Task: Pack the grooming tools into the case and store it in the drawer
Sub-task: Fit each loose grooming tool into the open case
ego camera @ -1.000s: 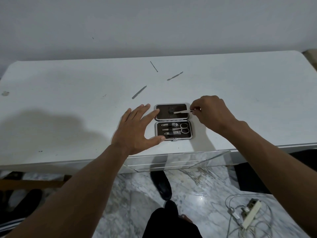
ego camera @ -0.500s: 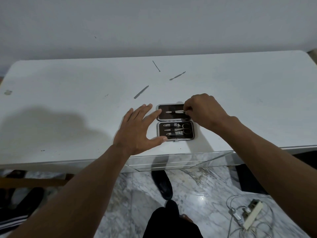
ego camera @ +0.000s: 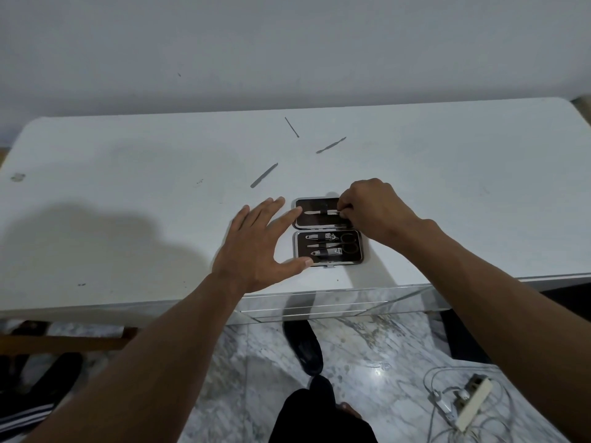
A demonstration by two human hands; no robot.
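A small dark grooming case [ego camera: 358,262] with a silver rim lies open near the front edge of the white table [ego camera: 128,161]. Its near half holds clippers and scissors under straps. My right hand [ego camera: 371,209] pinches a thin metal tool [ego camera: 318,212] that lies under the strap of the case's far half. My left hand [ego camera: 256,244] is spread flat, forefinger and thumb touching the case's left edge. Three loose metal tools lie farther back: a file [ego camera: 263,175], a thin pick [ego camera: 291,126] and a pusher [ego camera: 331,145].
A mirrored drawer front [ego camera: 319,303] sits under the table's front edge. Below are a marble floor, a black shoe [ego camera: 303,346], and a white power strip with tangled cables [ego camera: 470,404] at the right. A wooden piece [ego camera: 64,342] shows at the lower left.
My right hand has moved left over the case's far half, sliding the thin tool under the strap. My left hand has stayed against the case's left side.
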